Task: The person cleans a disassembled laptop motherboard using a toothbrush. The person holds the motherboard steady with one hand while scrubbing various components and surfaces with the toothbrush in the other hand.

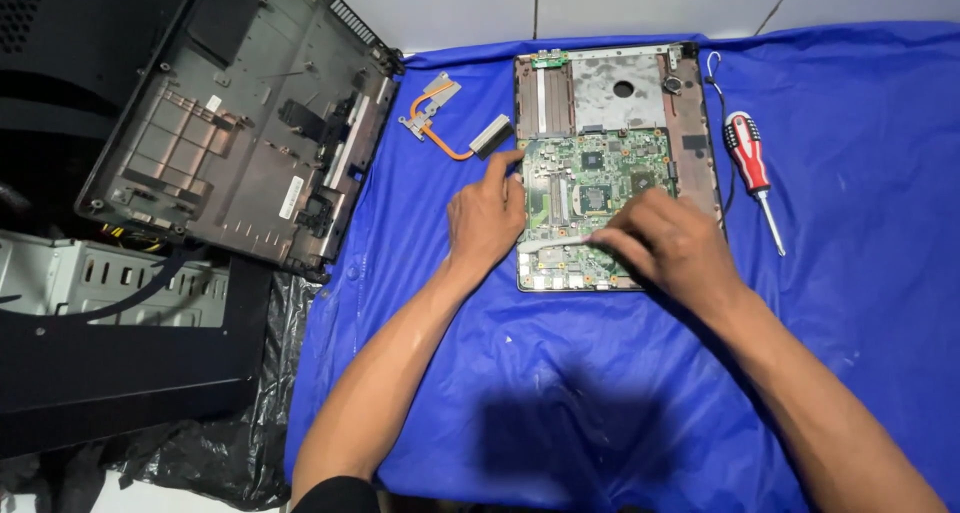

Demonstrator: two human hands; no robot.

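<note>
the teardown looks well along: the bottom cover (pixel 235 123) is off and lies to the left, the copper heatsink (pixel 450 123) rests apart on the blue cloth (pixel 560 393), yet the green motherboard (pixel 590 208) still sits in its laptop shell (pixel 690 123). the left hand (pixel 485 218) rests loosely curled on the board's left edge, while the right hand (pixel 665 243) pinches a pale brush-like tool (pixel 555 241) across the board. counted: 1 board, 1 cover, 1 heatsink, 1 red screwdriver (pixel 750 168), 2 hands.

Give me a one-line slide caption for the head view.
Left hand steadies a green motherboard on blue sheet; right hand sweeps a pale tool across it.
</note>
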